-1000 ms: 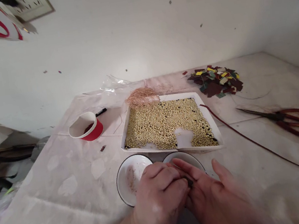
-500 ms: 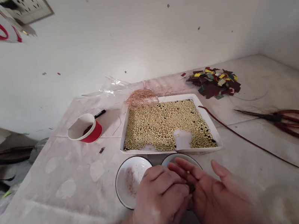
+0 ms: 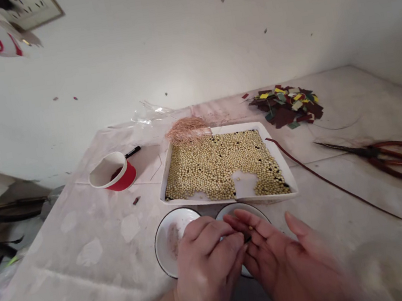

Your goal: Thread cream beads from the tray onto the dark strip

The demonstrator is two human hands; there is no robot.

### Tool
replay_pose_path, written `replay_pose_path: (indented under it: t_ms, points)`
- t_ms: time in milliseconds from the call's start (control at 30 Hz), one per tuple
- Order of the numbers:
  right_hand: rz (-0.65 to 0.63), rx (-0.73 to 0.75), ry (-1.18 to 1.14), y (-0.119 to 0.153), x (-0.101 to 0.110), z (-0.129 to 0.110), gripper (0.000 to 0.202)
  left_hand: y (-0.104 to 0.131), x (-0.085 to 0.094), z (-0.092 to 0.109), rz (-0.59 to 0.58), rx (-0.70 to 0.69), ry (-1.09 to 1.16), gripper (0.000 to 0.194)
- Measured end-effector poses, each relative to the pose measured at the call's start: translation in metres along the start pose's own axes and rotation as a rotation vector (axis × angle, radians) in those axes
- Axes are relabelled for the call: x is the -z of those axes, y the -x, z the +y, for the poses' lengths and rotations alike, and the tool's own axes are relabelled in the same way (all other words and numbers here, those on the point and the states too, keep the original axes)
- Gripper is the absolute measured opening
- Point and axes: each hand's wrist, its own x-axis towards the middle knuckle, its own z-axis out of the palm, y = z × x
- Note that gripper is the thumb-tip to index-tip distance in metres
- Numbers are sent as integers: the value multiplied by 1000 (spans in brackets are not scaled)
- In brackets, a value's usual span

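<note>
My left hand [image 3: 210, 258] is closed in a pinch, its fingertips against the fingers of my right hand. Something small and dark shows at those fingertips, too hidden to name. Palm up, my right hand [image 3: 278, 255] is open with its fingers stretched out; a tiny yellowish bead [image 3: 250, 227] rests on them. Under the hands are two white bowls with dark rims: the left bowl [image 3: 163, 238] has reddish bits in it, and the right bowl [image 3: 259, 208] is largely covered by my fingers. Just beyond stands a white tray [image 3: 283, 170] of pale beads [image 3: 207, 165] with some dark ones among them.
A red and white cup [image 3: 123, 178] with dark red contents stands left, near a black marker [image 3: 133, 151]. Pinkish thread [image 3: 188, 129] lies over the tray's back corner. At right are coloured scraps [image 3: 287, 106], a thin dark red strip [image 3: 327, 178] and scissors [image 3: 388, 156].
My left fingertips have drawn slightly back to the left along the right hand's fingers. The view has shifted a little; the tray and bowls stay in place.
</note>
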Motion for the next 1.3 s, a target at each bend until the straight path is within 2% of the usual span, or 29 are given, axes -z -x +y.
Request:
replay_pose_path:
  t_ms: [200,567,767,933,1133,1300]
  points:
    - [-65,13,75,1,2,2,64,0,-3,0,-38,20,1,5]
    - [-33,-31,21,0,-2,2,56,3,-4,3,-125,-33,52,11]
    - [-53,-6,7,0,1,3,58,2,-3,0,-84,-36,-7,7]
    - [-57,-17,10,-1,1,1,54,3,-3,0,-133,-66,4,10]
    - [-6,17,6,-2,-1,-3,51,3,-3,2,-126,-114,18,10]
    - [-32,35,21,-2,2,1,52,2,-1,3,-63,-84,34,9]
